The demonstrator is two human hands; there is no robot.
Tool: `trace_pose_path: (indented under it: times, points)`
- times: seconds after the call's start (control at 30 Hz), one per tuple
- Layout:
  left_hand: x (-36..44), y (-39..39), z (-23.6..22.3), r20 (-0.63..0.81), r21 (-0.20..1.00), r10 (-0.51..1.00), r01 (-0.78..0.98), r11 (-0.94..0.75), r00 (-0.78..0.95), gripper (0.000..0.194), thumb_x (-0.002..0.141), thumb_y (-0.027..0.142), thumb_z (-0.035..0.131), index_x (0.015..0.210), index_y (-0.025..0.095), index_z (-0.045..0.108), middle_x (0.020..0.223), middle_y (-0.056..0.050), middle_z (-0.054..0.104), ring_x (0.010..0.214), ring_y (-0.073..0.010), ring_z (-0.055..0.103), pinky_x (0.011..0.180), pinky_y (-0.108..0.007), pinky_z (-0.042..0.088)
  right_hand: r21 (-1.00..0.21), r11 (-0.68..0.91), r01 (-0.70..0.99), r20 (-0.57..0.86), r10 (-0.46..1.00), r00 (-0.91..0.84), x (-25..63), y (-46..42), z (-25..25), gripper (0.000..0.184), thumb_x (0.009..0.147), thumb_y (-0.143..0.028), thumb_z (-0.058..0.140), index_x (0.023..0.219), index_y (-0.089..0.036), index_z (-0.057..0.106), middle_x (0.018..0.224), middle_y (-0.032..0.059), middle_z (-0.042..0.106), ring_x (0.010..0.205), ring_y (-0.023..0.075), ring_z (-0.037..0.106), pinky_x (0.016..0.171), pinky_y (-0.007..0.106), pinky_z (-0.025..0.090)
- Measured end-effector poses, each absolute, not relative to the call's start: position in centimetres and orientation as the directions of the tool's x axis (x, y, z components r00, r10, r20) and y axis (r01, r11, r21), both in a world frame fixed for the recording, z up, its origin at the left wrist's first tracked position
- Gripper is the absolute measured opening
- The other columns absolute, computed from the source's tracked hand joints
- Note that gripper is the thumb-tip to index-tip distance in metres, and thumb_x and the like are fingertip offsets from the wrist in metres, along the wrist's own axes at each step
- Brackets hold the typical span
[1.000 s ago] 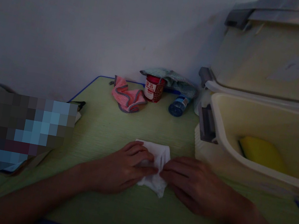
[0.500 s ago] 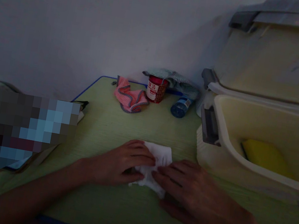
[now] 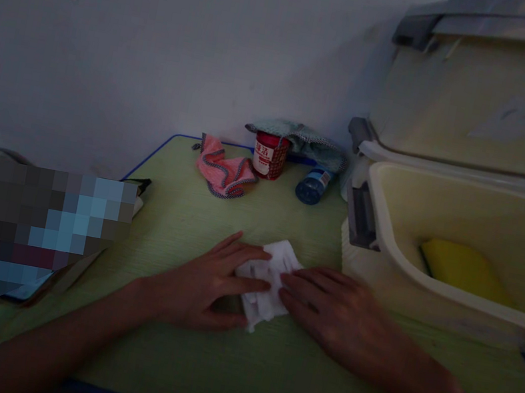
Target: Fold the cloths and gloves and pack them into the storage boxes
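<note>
A folded, creased white tissue (image 3: 272, 283) lies on the green tabletop (image 3: 174, 208) between my hands; it may be thin cloth. My left hand (image 3: 214, 283) rests on its left side, fingers stretched out and spread, the thumb low at the near edge. From the right, my right hand (image 3: 333, 314) lays its fingers flat over the other side, close together. The fingertips of both hands press on the tissue, and part of it is hidden under them.
A cream plastic box (image 3: 399, 285) with its lid raised stands at right, a yellow sponge (image 3: 465, 269) inside. By the wall are a pink cloth (image 3: 226, 170), a red jar (image 3: 269, 157), a blue bottle (image 3: 312, 186) and a greenish cloth (image 3: 303, 137). A blurred-out object (image 3: 52, 234) sits at left.
The tissue has turned and now lies tilted and flatter. My left fingers have spread out from their bent grip, and my right fingers have gone from a pinch to lying flat on it.
</note>
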State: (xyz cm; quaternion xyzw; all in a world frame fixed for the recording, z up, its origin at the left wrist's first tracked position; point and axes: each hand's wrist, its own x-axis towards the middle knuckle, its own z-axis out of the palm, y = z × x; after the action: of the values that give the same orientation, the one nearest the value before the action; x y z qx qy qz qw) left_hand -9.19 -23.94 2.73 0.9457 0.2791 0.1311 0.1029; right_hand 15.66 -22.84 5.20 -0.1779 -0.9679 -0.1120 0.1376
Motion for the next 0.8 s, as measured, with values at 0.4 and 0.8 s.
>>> trace_pose_path:
  times: [0.4,0.8]
  points:
    - [-8.0,-25.0,2.6,0.299,0.194,0.616,0.586,-0.787,0.729,0.036,0.092,0.027,0.042,0.126,0.016,0.046,0.13,-0.016,0.048,0.122,-0.0237,0.041,0.108,-0.056,0.019,0.131,0.897,0.421,0.289,0.372,-0.882,16.4,-22.1,4.1,0.025,0.082,-0.006,0.05,0.102,-0.009,0.065,0.112,0.0143,0.065,0.103,0.0235,0.062,0.084,0.036,0.054]
    - [-7.1,-24.1,2.5,0.243,0.445,0.763,0.63,-0.637,0.599,0.016,0.085,0.024,0.055,0.097,0.018,0.064,0.097,-0.006,0.053,0.097,-0.0204,0.048,0.089,-0.04,0.041,0.133,0.894,0.428,0.313,0.372,-0.874,16.0,-22.4,4.4,0.021,0.082,-0.006,0.05,0.094,-0.009,0.067,0.108,0.0147,0.067,0.1,0.0237,0.064,0.084,0.035,0.055]
